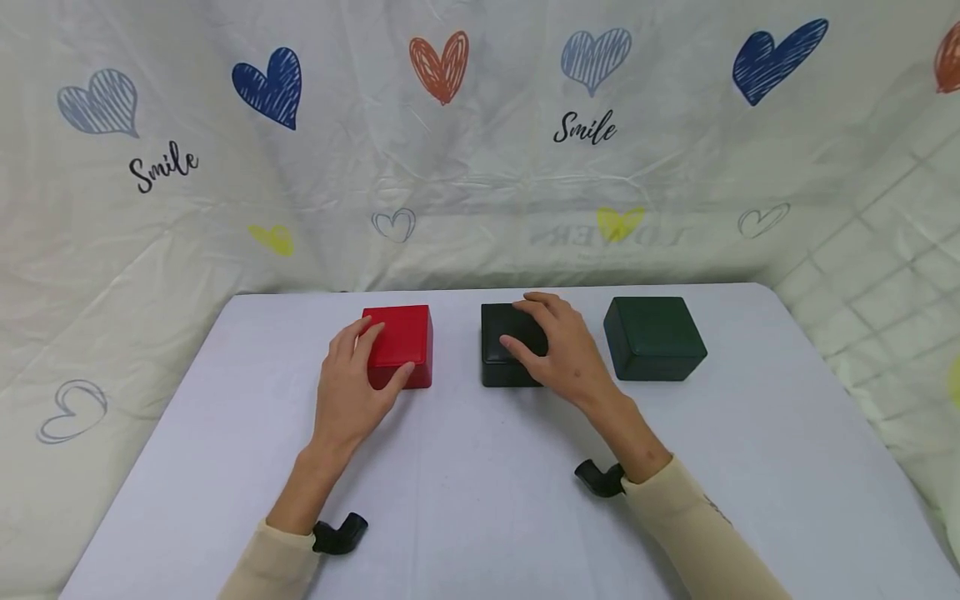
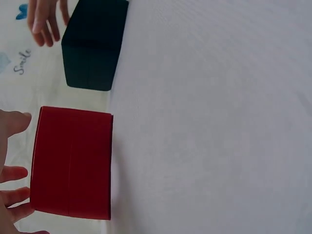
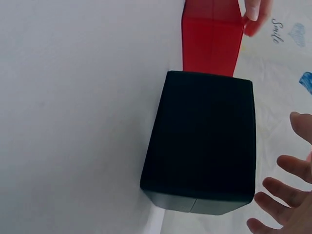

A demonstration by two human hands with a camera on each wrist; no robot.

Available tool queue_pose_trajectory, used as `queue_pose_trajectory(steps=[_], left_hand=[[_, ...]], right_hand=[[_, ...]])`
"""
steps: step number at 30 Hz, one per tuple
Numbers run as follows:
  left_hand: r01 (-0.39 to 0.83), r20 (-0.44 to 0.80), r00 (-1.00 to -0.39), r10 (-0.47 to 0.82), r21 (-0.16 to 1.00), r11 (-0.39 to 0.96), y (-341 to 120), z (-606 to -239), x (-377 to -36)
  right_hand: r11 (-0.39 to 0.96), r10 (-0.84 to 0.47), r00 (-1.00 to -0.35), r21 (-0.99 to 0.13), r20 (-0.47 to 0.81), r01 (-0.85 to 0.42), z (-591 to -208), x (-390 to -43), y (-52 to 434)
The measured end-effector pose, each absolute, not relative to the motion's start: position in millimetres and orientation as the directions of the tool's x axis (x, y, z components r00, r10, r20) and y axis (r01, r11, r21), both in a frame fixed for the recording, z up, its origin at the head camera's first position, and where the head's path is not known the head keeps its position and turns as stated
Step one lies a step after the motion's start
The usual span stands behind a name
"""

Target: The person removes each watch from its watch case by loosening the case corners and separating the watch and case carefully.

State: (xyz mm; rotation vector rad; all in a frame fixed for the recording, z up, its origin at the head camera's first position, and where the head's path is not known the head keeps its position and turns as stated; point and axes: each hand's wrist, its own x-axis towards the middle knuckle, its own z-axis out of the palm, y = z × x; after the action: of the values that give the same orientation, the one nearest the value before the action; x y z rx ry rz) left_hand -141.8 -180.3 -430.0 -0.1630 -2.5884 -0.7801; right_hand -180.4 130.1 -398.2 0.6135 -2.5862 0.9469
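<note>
Three lidded-looking boxes stand in a row near the table's far edge. My left hand point(image 1: 347, 404) hovers over the left side of the red box point(image 1: 405, 329), its fingers and thumb spread. In the left wrist view those fingers point(image 2: 14, 196) lie just beyond the top edge of the red box point(image 2: 73, 163). Over the right part of the black box point(image 1: 497, 346) is my right hand point(image 1: 568, 354), fingers loosely spread and bent. The right wrist view has its fingers point(image 3: 286, 191) close to the top of the black box point(image 3: 202, 139). Neither hand grips anything.
A dark green box point(image 1: 654, 333) stands to the right of the right hand. White cloth covers the table point(image 1: 465, 483). Behind it hangs a pale curtain point(image 1: 510, 175) printed with hearts. Each wrist wears a black device point(image 1: 341, 533) by the beige sleeve.
</note>
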Motion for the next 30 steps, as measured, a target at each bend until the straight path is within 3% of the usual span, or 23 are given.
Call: queue_pose_trajectory(steps=[11,30], left_hand=[[0.208,0.371,-0.929,-0.019,0.562,0.801,-191,-428,-138],[0.134,0.228,-0.973,-0.017,0.629,0.766,-206,-436,-135]], right_hand=[[0.589,-0.336,-0.86,-0.627,0.384,-0.51,-393,-178,104],[0.555,-0.443,-0.84,-0.64,0.313,-0.531,-394,-177,70]])
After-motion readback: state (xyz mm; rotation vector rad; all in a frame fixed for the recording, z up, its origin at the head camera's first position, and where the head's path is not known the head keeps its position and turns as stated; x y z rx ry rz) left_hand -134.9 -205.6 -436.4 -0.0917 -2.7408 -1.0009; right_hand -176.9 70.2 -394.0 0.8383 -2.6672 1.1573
